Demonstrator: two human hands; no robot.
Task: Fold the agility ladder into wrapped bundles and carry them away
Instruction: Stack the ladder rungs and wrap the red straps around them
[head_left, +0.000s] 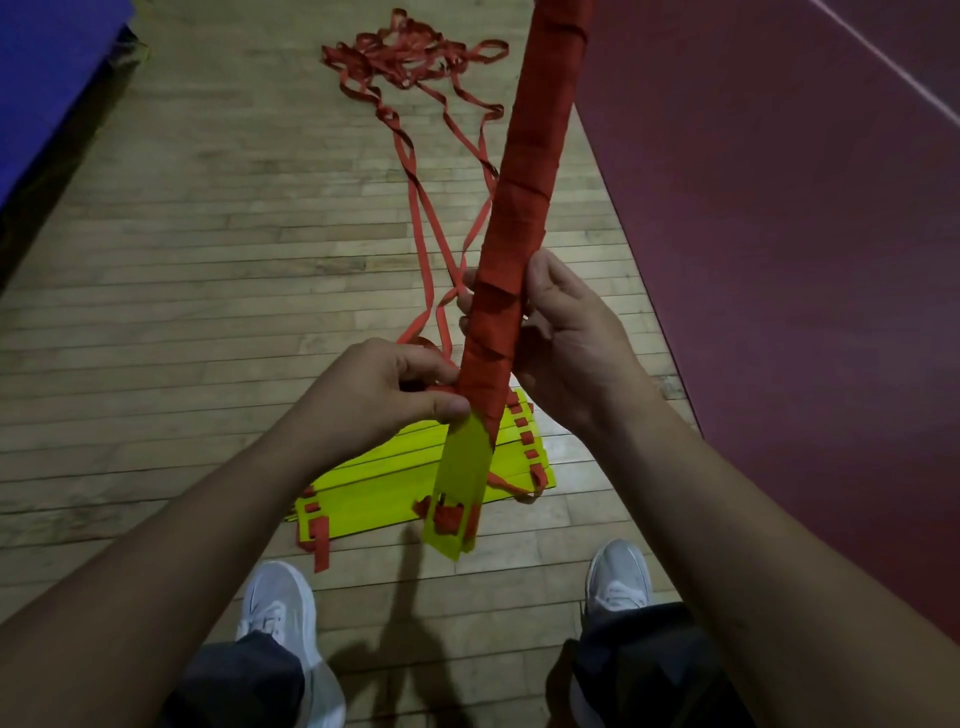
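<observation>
I hold a long bundle (524, 171) of yellow rungs upright in front of me, wound almost fully in red strap. Its bare yellow end (457, 493) points down between my feet. My right hand (566, 338) grips the bundle's lower part from the right. My left hand (395, 389) pinches the red strap against the bundle's left side, just above the bare yellow end. A second stack of yellow rungs (415, 467) lies flat on the wooden floor below my hands. Loose red strap (415, 57) trails from the hands into a tangled heap farther away.
The wooden floor (208, 260) stretches ahead. A dark red mat (779, 234) covers the floor on the right, and a blue mat (47, 78) lies at the far left. My white shoes (280, 608) stand close behind the flat stack.
</observation>
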